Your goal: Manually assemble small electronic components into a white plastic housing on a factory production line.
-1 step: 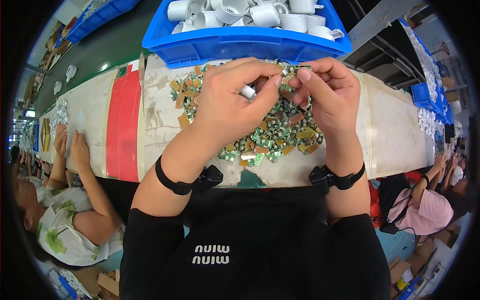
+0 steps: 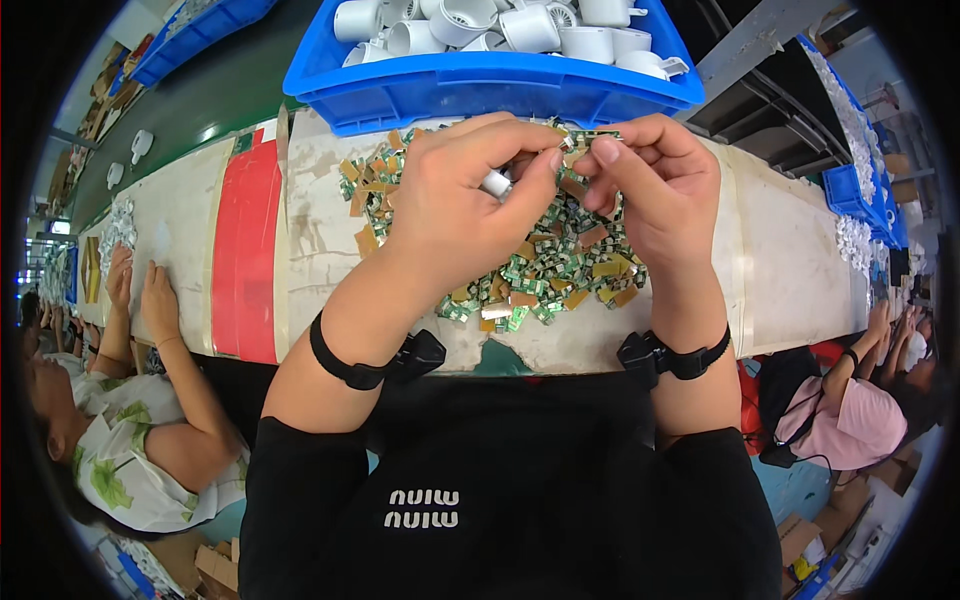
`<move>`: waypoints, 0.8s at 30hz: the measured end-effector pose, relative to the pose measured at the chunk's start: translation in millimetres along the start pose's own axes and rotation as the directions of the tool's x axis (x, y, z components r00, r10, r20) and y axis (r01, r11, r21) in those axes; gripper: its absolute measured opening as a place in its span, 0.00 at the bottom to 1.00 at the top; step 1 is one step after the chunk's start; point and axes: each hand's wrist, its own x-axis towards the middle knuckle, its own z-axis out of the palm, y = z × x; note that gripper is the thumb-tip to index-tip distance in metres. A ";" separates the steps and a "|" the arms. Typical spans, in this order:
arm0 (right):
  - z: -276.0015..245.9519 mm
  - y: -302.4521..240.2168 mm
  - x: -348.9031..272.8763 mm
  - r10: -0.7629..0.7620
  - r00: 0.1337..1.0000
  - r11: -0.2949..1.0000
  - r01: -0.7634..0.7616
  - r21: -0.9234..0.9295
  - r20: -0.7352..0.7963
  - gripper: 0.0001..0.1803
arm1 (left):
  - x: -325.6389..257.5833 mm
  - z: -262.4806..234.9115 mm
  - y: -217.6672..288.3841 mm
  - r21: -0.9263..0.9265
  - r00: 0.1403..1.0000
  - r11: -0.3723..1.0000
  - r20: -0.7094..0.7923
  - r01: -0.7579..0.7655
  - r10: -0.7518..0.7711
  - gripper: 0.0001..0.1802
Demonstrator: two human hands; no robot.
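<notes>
Small green circuit board [image 2: 600,133] at 1 o'clock on the view's clock face, raised over a heap of look-alikes. Apparently pinched between thumb and index of the right hand [image 2: 670,190], with the contact partly hidden. At 9 o'clock from the board, left hand [image 2: 455,190], thumb and index nearly pressed together; cannot tell whether touching the board too. White cylindrical part [image 2: 495,183] caught in the curl of the same hand.

Likeliest trouble: a slip of the board, from so small an edge between fingertips, then loss among the loose circuit boards [image 2: 520,290] directly below. Hard to pick out again there, given the matching green. Second risk: a drop of the white cylindrical part, through a slackened curl of the left fingers while busy at the tips.

Beneath the heap, pale desk [image 2: 790,270]. Could sweep stray boards off its near edge, at 6 o'clock, with a low forearm or the black wrist strap [image 2: 350,372] at 8 o'clock.

At 12 o'clock, just beyond the heap, blue plastic bin [image 2: 490,95], full of white cup-shaped housings [image 2: 470,20]. Could shed one onto the boards after a knock from raised knuckles. Toward 9 o'clock, co-worker's hands [image 2: 160,300], well apart; little danger of a bump.
</notes>
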 end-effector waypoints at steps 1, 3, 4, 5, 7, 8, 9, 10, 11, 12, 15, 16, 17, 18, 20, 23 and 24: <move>1.2 1.0 -0.5 0.000 1.000 1.000 0.000 0.001 0.002 0.05 | 0.2 0.4 0.1 0.045 0.999 0.998 -0.016 -0.036 0.036 0.05; 2.5 2.4 -1.6 0.039 0.999 0.999 -0.039 0.013 0.033 0.05 | -0.5 0.2 -0.2 0.093 0.997 0.993 -0.033 -0.071 0.075 0.05; 1.9 2.6 -1.6 0.037 0.999 0.999 -0.037 0.009 0.033 0.05 | -1.6 -0.3 -0.4 0.115 0.996 0.989 -0.020 -0.088 0.091 0.05; 1.0 3.0 -1.6 0.045 0.998 0.999 -0.046 0.022 0.043 0.05 | -2.3 -0.9 -1.1 0.138 0.994 0.985 -0.007 -0.105 0.107 0.04; -0.5 1.6 -0.8 0.054 0.997 0.998 -0.056 0.034 0.053 0.05 | -3.0 -3.3 -4.6 0.182 0.990 0.973 0.024 -0.138 0.136 0.04; -2.3 -0.8 0.8 0.092 0.993 0.996 -0.091 -0.014 0.076 0.05 | -3.2 -4.4 -6.0 0.228 0.985 0.959 0.059 -0.170 0.160 0.03; -4.2 -2.8 2.1 0.131 0.987 0.990 -0.126 -0.063 0.096 0.05 | -2.4 -5.0 -7.0 0.227 0.985 0.959 0.059 -0.169 0.159 0.03; -5.6 -3.4 2.9 0.132 0.986 0.990 -0.127 -0.062 0.097 0.05 | -1.4 -5.9 -8.2 0.243 0.981 0.951 0.077 -0.192 0.179 0.03; -7.0 -3.9 3.4 0.118 0.986 0.988 -0.105 -0.114 0.116 0.05 | -1.0 -6.5 -9.0 0.258 0.976 0.942 0.095 -0.216 0.198 0.03; -8.5 -3.8 3.7 0.104 0.985 0.983 -0.081 -0.165 0.136 0.05 | -1.2 -6.1 -9.2 0.259 0.976 0.942 0.096 -0.215 0.196 0.03; -14.4 1.0 4.9 0.019 0.968 0.998 -0.001 -0.070 0.249 0.06 | -1.2 -5.4 -7.1 0.213 0.979 0.956 0.075 -0.200 0.188 0.02; -14.7 1.2 4.4 0.018 0.968 0.998 0.000 -0.071 0.249 0.06 | -1.8 -6.0 -4.3 0.114 0.990 0.986 0.089 -0.120 0.110 0.01; -14.5 1.1 3.4 0.022 0.966 0.998 -0.006 -0.066 0.257 0.06 | -2.8 -6.2 -2.2 0.015 0.993 0.999 0.111 -0.035 0.033 0.01; -14.4 1.2 2.3 0.027 0.964 0.998 -0.011 -0.061 0.265 0.06 | -4.0 -5.9 -1.3 0.015 0.993 0.999 0.110 -0.036 0.034 0.01; -13.8 0.6 0.4 0.029 0.963 0.998 -0.014 -0.057 0.266 0.06 | -5.6 -6.5 1.1 -0.120 0.986 0.984 0.118 0.129 -0.114 0.02; -11.9 -0.7 -2.2 0.015 0.967 0.998 0.002 -0.069 0.253 0.06 | -7.6 -5.3 3.9 -0.120 0.983 0.982 0.126 0.147 -0.132 0.01; -11.6 -1.3 -3.0 0.000 0.971 0.996 0.021 -0.086 0.237 0.06 | -9.0 -2.4 3.8 -0.119 0.984 0.982 0.122 0.145 -0.130 0.01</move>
